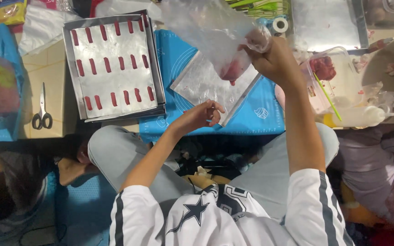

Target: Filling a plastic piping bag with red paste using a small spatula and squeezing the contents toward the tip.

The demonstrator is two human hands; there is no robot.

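Gripping the clear piping bag [220, 41] high in my right hand [274, 61], fingers clenched on its twisted top, my left hand [201, 116] pinches near its red-filled tip. Left of my fingers, one tray [115, 64] already carries rows of red strips; the sheet [206, 84] beneath the tip looks mostly unpiped.

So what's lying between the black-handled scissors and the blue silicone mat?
In the head view, a stack of metal baking trays, the top one lined with rows of red strips, lies between the scissors and the mat.

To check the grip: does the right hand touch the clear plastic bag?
Touching. The head view shows the right hand gripping the clear plastic bag.
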